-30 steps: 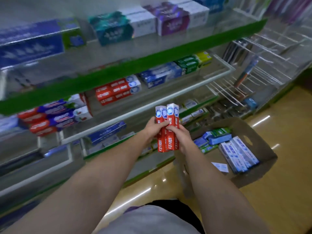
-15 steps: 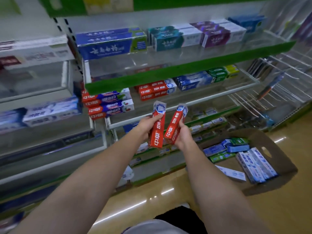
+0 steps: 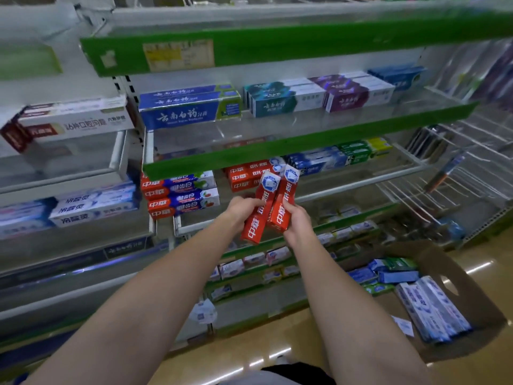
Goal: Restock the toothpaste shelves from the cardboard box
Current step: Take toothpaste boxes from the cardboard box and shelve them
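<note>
While both arms are extended toward the shelving, two red toothpaste cartons are held side by side, tilted up and to the right. The left carton (image 3: 262,208) is gripped by the left hand (image 3: 242,209), fingers curled round its middle. The right carton (image 3: 283,202) is gripped near its lower end by the right hand (image 3: 298,222). Their long sides touch. Just behind their upper ends, a stack of matching red cartons (image 3: 244,176) is seen on the middle shelf (image 3: 361,183), with red-and-blue cartons (image 3: 180,194) to the left and blue and green cartons (image 3: 333,159) to the right. The cardboard box (image 3: 455,276) is noted on the floor at lower right, well apart from the hands, with white-and-blue cartons (image 3: 433,312) lying inside.
</note>
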A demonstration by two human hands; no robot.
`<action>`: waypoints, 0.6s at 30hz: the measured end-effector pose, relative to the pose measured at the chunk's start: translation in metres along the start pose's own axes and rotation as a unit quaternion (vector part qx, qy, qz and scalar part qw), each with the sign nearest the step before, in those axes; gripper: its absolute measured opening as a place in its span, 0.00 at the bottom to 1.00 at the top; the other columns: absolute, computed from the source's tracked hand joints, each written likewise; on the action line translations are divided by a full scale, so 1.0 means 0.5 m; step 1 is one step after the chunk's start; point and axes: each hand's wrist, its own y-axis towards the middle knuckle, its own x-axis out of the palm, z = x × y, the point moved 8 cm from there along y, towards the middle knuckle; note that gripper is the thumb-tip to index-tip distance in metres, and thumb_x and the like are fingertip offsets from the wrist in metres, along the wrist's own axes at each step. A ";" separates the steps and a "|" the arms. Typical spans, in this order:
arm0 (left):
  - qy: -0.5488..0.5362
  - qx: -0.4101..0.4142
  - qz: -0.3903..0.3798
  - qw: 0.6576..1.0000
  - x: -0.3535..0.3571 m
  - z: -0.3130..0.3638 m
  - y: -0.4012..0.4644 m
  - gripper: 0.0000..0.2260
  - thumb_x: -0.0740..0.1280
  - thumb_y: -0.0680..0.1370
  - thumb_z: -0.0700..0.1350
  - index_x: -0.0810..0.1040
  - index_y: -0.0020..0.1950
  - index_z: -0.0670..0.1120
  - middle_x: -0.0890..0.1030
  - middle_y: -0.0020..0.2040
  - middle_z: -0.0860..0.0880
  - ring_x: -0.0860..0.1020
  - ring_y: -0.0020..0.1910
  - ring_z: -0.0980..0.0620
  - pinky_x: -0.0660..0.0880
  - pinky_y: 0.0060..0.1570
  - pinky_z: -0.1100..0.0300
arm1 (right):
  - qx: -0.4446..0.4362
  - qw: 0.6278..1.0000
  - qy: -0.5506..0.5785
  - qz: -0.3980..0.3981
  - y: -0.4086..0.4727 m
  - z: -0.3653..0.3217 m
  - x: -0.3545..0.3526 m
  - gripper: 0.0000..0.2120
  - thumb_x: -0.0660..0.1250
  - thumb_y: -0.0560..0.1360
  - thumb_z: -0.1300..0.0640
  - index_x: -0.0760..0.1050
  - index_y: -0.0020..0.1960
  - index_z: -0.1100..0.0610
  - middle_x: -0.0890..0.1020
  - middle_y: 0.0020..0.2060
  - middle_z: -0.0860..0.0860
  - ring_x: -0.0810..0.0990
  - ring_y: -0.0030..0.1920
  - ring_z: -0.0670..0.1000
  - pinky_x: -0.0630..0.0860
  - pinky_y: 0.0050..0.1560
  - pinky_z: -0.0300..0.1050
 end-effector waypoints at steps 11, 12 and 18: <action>0.378 0.182 0.097 0.902 0.089 0.152 0.071 0.18 0.72 0.78 0.45 0.78 0.67 0.52 0.81 0.62 0.50 0.81 0.54 0.50 0.79 0.59 0.52 | 0.048 0.994 0.102 -0.006 0.100 -0.069 -0.022 0.19 0.66 0.81 0.56 0.71 0.70 0.58 0.84 0.56 0.60 0.83 0.57 0.59 0.75 0.66 0.61; 0.423 0.183 0.114 0.880 0.092 0.150 0.074 0.17 0.72 0.77 0.46 0.78 0.67 0.54 0.81 0.61 0.51 0.80 0.55 0.50 0.78 0.60 0.50 | 0.052 0.993 0.105 -0.013 0.105 -0.072 -0.021 0.20 0.68 0.79 0.55 0.71 0.70 0.58 0.84 0.56 0.60 0.83 0.57 0.58 0.75 0.67 0.61; 0.534 0.089 0.196 0.818 0.048 0.065 0.102 0.24 0.72 0.73 0.62 0.73 0.69 0.63 0.70 0.71 0.50 0.67 0.70 0.44 0.63 0.72 0.40 | 0.065 0.991 0.097 -0.063 0.129 -0.076 0.002 0.26 0.75 0.72 0.54 0.71 0.68 0.55 0.83 0.59 0.58 0.81 0.60 0.58 0.73 0.67 0.64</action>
